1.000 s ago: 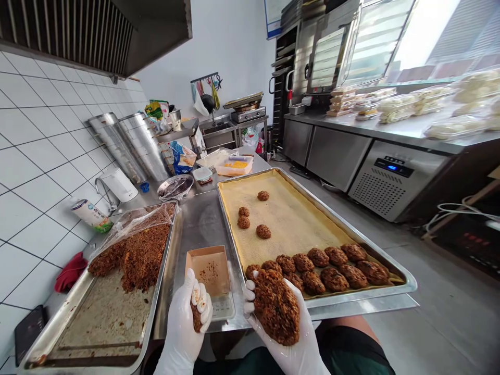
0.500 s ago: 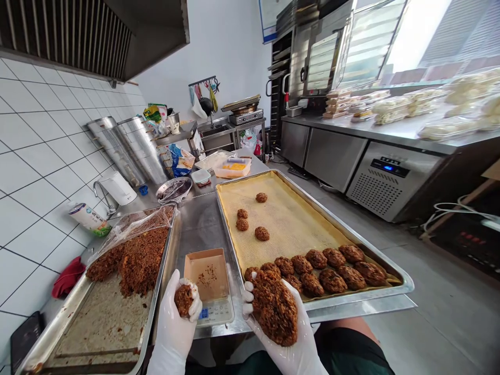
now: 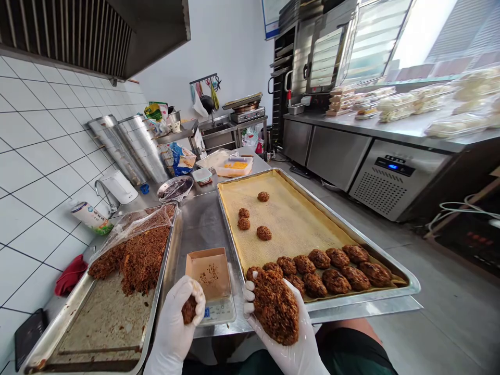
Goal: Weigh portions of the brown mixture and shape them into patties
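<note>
The left hand (image 3: 174,325) is closing around a small ball of brown mixture (image 3: 189,310), gloved fingers curled over it. The right hand (image 3: 283,351) is cradling a large mound of the same mixture (image 3: 275,307) against its palm. The mixture is looking soft, clumpy and probably crumbly; the mound seems fairly heavy and is best supported from underneath, not pinched at its edge. The ball is sitting just left of a digital scale (image 3: 216,312) carrying a paper box (image 3: 207,271), near the worktop's front edge. The mound is lying beside the near corner of a lined tray (image 3: 363,307), where rows of shaped portions (image 3: 332,281) are resting.
</note>
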